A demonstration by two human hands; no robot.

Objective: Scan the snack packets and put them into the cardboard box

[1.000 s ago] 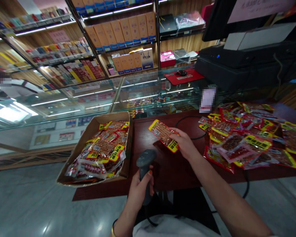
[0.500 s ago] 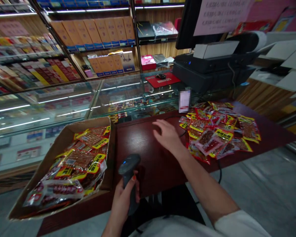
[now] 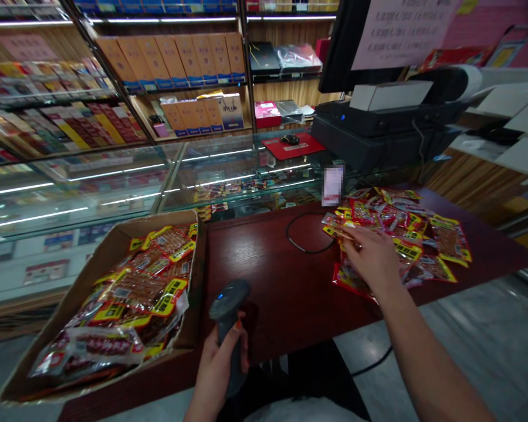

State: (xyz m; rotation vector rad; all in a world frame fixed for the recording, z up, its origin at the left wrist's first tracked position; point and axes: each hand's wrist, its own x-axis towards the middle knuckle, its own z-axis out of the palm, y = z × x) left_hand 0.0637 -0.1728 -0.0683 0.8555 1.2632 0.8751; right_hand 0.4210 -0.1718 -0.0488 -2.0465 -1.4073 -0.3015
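Observation:
My left hand (image 3: 222, 357) is wrapped around the handle of a dark grey barcode scanner (image 3: 229, 302), held upright with its blue light showing. My right hand (image 3: 372, 258) is over the loose pile of snack packets (image 3: 449, 237) on the right. Its fingers are pressed together at the edge of a snack packet (image 3: 332, 223) on the pile's left side; the palm hides part of the grip. To the left, an open cardboard box (image 3: 198, 299) holds many similar red and yellow packets (image 3: 143, 287).
A dark red wooden table (image 3: 273, 281) lies under both hands, with a black cable (image 3: 290, 240) looping across it. Behind stand a glass display counter (image 3: 158, 181), a pixelated card (image 3: 333, 186), a red mouse pad (image 3: 286, 151) and a black register with a monitor (image 3: 378, 135).
My right hand has moved right from above the bare table onto the packet pile. The left hand still holds the scanner in nearly the same place.

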